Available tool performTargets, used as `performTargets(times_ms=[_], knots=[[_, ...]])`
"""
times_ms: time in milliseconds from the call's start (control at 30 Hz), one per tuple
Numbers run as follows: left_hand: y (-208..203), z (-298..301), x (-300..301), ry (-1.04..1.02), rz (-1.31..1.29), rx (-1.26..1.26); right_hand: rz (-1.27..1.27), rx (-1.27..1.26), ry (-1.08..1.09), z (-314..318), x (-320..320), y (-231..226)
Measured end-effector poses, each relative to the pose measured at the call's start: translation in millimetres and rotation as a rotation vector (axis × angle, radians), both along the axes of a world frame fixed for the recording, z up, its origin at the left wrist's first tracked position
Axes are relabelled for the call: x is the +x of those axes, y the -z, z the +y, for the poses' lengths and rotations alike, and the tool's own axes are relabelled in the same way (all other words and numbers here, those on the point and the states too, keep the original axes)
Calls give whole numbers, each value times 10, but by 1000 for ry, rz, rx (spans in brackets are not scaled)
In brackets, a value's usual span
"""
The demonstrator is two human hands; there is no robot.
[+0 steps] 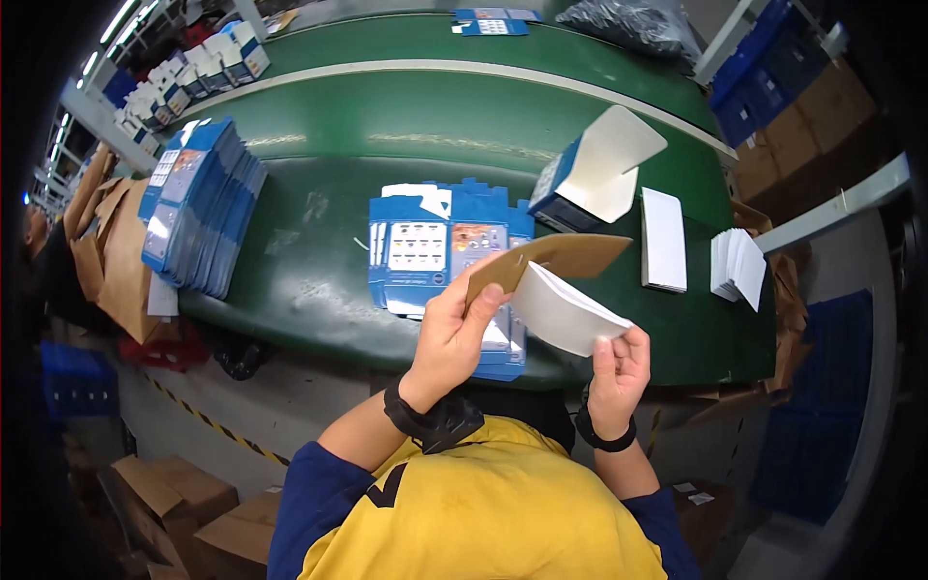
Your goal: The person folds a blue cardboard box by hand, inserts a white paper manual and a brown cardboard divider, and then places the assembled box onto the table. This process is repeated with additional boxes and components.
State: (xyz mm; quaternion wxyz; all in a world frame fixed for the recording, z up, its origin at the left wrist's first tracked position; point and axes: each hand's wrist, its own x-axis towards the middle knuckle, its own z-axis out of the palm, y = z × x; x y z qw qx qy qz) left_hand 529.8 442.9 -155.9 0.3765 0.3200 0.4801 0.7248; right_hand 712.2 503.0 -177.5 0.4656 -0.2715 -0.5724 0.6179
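Left hand [452,333]: we are pinching the brown cardboard [580,255].
Right hand [619,375]: we are pinching the white papers [564,314] at one end.

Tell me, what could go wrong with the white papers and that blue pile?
The right hand pinches the curved white papers near one end, so they might slip or crease. The stack of blue cartons stands near the edge of the green table, so a bump could topple it.

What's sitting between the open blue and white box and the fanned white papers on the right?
In the head view, a long white rectangular item lies between them on the green table.
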Motion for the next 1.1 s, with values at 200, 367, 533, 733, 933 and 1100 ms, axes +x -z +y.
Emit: performTargets(times_ms=[200, 367, 533, 733, 933, 1100], knots=[[2, -165, -145, 14, 33, 214, 66, 309, -102, -28, -128, -59], [-19, -176, -182, 204, 190, 230, 149, 331, -85, 30, -135, -105], [20, -169, -141, 236, 150, 295, 130, 405, -35, -15, -179, -71], [33, -205, -135, 82, 302, 300, -302, 717, 179, -18, -106, -4], [58, -196, -112, 92, 123, 228, -75, 344, 184, -53, -207, -78], [26, -190, -123, 43, 291, 265, -193, 505, 172, 23, -160, -140]])
